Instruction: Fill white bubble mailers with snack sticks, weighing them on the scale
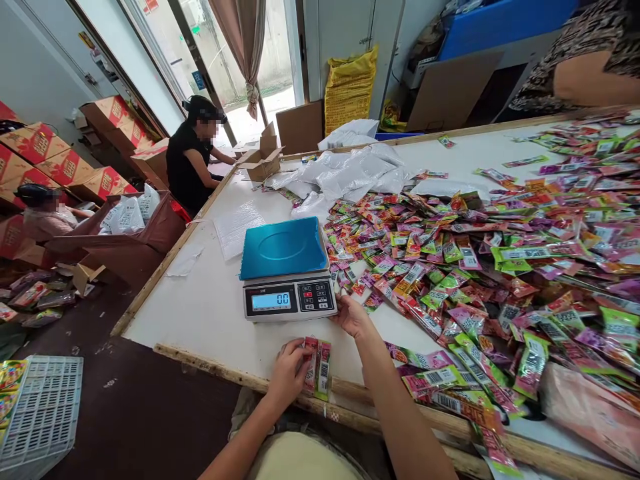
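Observation:
A digital weighing scale (287, 300) with a blue platform (283, 248) stands on the white table in front of me. Its lit display reads 0.0, and nothing lies on the platform. My right hand (353, 315) grips the scale's front right corner, fingers bent around it. Close to the table's front edge, my left hand (290, 369) has curled fingers on a few narrow snack packets (323, 367), red and green with barcodes, lying side by side. Right of the scale spreads a large heap of similar colourful packets (465, 260).
White padded bags (345, 170) are piled behind the scale. A wooden strip (215, 370) edges the table. One person (193, 160) sits beyond the left edge near an open carton (263, 157); another (43, 217) is farther left. A white plastic crate (43, 407) stands on the floor.

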